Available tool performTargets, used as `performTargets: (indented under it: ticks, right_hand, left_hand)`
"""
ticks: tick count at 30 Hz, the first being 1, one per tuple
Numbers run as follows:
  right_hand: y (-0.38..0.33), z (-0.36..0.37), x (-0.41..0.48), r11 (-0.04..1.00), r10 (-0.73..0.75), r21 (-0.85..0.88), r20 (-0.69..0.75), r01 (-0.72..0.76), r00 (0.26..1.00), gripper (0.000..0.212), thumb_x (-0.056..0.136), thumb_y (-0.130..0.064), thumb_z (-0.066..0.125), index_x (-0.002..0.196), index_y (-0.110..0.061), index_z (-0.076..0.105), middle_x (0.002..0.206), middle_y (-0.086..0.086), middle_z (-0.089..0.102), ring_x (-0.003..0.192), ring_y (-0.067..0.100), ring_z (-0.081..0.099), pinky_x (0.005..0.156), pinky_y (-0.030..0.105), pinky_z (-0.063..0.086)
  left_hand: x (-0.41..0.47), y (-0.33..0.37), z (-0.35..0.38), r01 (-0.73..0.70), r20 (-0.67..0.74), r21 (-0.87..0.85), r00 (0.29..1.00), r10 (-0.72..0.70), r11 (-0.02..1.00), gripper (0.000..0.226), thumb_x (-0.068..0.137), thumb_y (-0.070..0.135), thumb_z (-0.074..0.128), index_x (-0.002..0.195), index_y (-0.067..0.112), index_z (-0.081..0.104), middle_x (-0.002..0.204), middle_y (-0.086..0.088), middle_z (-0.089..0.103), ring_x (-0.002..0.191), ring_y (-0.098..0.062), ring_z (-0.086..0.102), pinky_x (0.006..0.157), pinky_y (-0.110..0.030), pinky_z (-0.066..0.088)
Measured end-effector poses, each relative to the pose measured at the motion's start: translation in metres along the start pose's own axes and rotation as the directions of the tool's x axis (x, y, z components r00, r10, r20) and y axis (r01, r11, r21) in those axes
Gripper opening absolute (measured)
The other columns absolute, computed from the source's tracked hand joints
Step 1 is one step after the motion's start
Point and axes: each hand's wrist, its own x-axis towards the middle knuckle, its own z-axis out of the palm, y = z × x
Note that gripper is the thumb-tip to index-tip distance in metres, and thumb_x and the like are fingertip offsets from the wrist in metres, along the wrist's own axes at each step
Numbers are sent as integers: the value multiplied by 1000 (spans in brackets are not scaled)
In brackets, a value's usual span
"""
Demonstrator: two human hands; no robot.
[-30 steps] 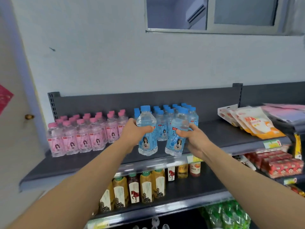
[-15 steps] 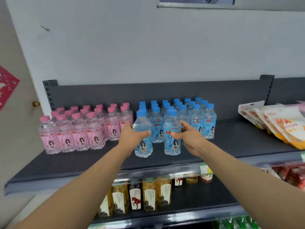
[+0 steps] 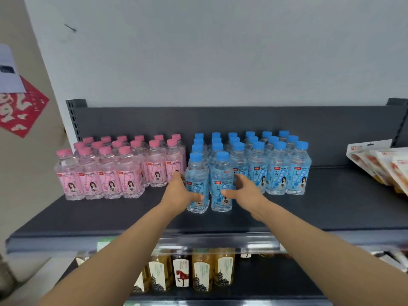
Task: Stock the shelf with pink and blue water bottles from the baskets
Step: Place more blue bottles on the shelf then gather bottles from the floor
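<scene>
Dark grey top shelf [image 3: 88, 219] of a store rack against a pale wall, seen from the head view. Two blue-capped bottles stand upright at the front of the blue group, caps up and long axes vertical, side by side and touching or nearly so: the left front bottle [image 3: 197, 171] and the right front bottle [image 3: 221, 173]. Their pale blue labels face the camera and read "ORIGINAL SODA" beneath a small red logo; smaller print and a portrait lower on the labels are partly covered by the thumbs. The left hand [image 3: 180, 194] wraps the left front bottle from its left side, thumb across the label; the right hand [image 3: 244, 192] curls loosely at the right side of the right front bottle, thumb on the label and fingers reaching behind it, so whether it truly grips cannot be told. Behind and to the right stand the blue bottles [image 3: 276, 164] in rows, all upright, with the same label. To the left, just beside the blue group, the pink bottles [image 3: 110, 173] stand upright in rows, pink labels reading "PEACH SODA" above a portrait. Snack packets [image 3: 379, 166] lie at the right end of the shelf. On the tier below, amber drink bottles [image 3: 202, 272] stand upright; one label bears a red horse, others a pagoda drawing.
</scene>
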Motion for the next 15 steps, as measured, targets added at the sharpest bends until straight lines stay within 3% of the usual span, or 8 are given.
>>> performTargets:
  ticks: [3,8,15]
  right_hand:
    - [12,1,-2,990,37,-133,-33,-41,999,67,83,-15,71,139,-5,36,138,11,47,120,24,48,96,31,39]
    - [18,9,7,974,-31,-228,-112,5,993,44,84,-14,70,122,-5,49,117,8,58,101,20,54,89,29,45]
    - [22,20,14,970,-30,-241,-211,-22,977,35,86,-14,68,117,-5,55,111,9,62,99,21,58,90,33,48]
  left_hand:
    - [-1,-15,3,20,34,-2,999,-20,1000,56,67,5,82,113,10,50,109,-2,63,97,-18,60,82,-25,46]
    - [3,-16,10,5,-24,18,1000,-4,1000,53,68,14,84,109,9,50,103,0,62,87,-13,58,70,-21,44]
    - [4,-14,18,4,-68,14,998,-3,1000,53,69,17,84,100,12,42,100,-1,58,86,-15,57,71,-26,46]
